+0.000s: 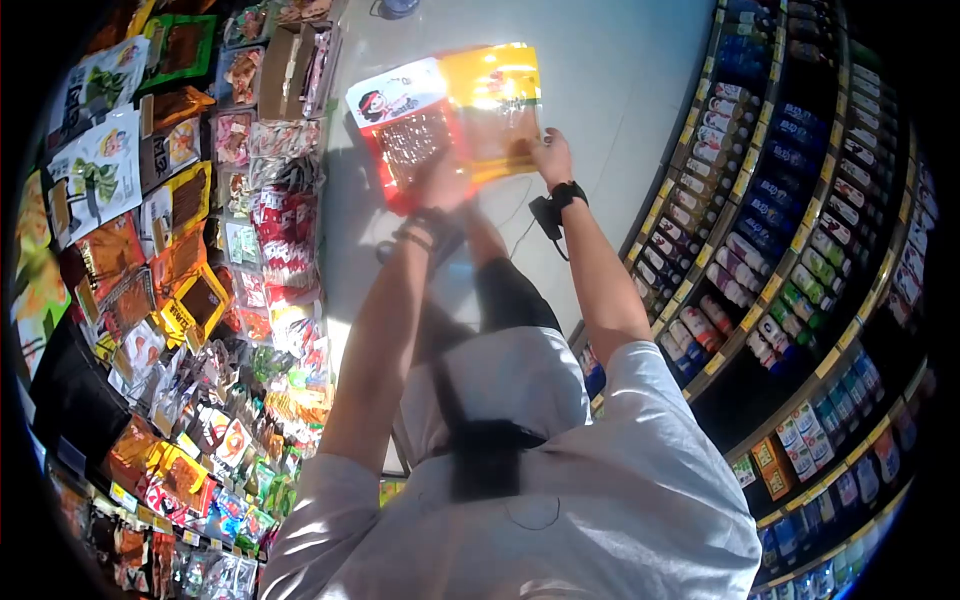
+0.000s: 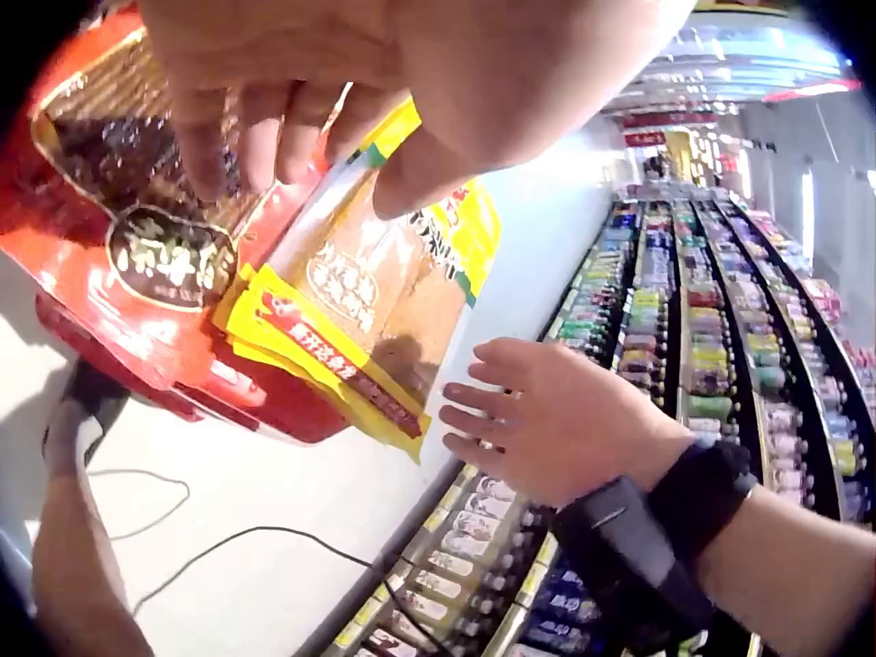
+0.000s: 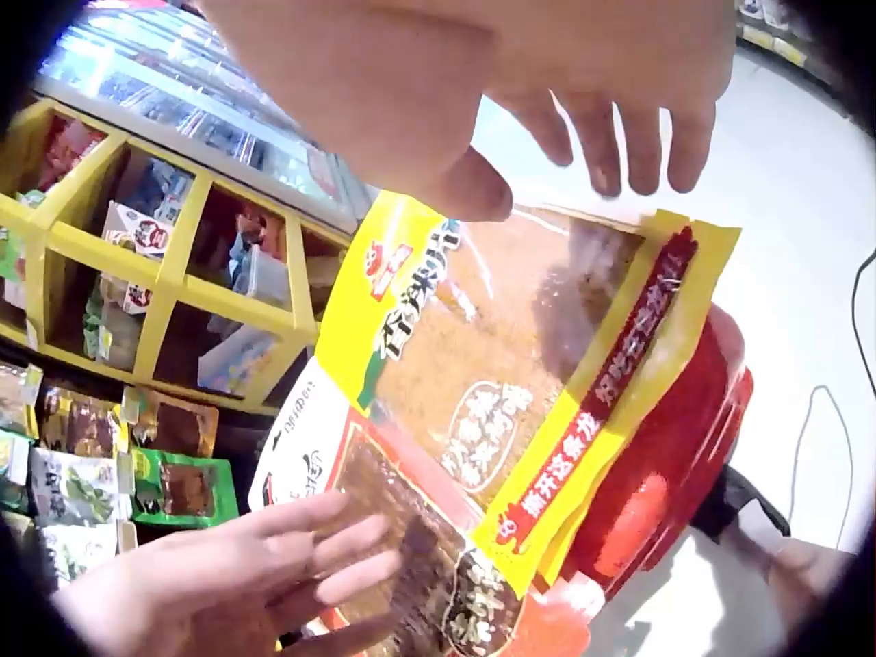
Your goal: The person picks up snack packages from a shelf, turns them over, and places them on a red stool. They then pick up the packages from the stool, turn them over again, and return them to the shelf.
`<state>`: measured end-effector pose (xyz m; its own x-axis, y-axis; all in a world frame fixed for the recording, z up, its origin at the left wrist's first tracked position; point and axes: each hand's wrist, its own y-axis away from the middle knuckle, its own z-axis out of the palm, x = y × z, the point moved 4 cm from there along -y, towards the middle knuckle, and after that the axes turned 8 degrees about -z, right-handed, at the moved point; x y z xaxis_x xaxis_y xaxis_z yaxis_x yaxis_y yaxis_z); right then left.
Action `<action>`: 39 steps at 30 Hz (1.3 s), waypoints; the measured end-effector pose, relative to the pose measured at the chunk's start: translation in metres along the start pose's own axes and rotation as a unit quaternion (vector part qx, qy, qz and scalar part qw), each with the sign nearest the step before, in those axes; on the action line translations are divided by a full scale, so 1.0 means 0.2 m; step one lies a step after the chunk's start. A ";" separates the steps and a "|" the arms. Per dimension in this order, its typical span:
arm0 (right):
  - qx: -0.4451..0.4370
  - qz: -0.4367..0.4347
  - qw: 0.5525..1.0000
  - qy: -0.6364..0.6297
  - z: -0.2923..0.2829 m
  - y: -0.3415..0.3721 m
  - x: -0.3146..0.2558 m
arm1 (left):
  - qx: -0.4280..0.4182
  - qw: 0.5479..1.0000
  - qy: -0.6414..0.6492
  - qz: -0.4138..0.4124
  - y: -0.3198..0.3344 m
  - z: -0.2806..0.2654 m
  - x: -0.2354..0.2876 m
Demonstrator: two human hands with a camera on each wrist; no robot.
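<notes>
Two flat snack packs overlap in front of the person: a red and white one (image 1: 410,135) with dark brown food behind a window, and a yellow one (image 1: 505,105) with a tan filling, lying partly over it in the right wrist view. My left hand (image 1: 445,182) is blurred in the head view; in the right wrist view that hand (image 3: 260,575) reaches with straight fingers over the red pack's dark window. My right hand (image 1: 552,158) is beside the yellow pack's edge, its fingers (image 2: 479,397) extended and spread. A glossy red shape (image 3: 671,479) shows beneath the packs.
Shelves of bagged snacks (image 1: 180,250) line the left side. Bottle shelves (image 1: 770,200) curve along the right. Pale floor (image 1: 600,60) lies between them. A thin black cable (image 2: 274,531) loops over the floor near a bare leg (image 2: 75,561).
</notes>
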<state>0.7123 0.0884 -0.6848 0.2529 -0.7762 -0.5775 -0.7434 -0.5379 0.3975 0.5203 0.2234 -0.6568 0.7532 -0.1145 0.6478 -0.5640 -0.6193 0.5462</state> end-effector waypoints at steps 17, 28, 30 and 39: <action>-0.085 0.060 0.900 -0.424 -0.03 0.25 -0.21 | -0.019 0.980 0.176 -0.095 0.07 0.05 -0.03; -0.259 0.011 0.874 -0.411 -0.20 0.59 -0.67 | -0.044 0.785 0.568 -0.241 0.72 -0.54 0.12; -0.314 0.001 0.857 -0.409 -0.19 0.65 -0.74 | -0.083 0.806 0.562 -0.167 0.82 -0.59 -0.06; -0.532 0.000 0.785 -0.316 0.11 1.28 -1.46 | 0.047 0.761 0.635 -0.120 1.67 -1.08 -0.42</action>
<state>0.4341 0.1858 -0.4304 -0.3558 -0.6385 -0.6825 0.2808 -0.7696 0.5735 0.1951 0.1933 -0.4150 -0.1387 0.8175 0.5590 -0.3902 -0.5639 0.7279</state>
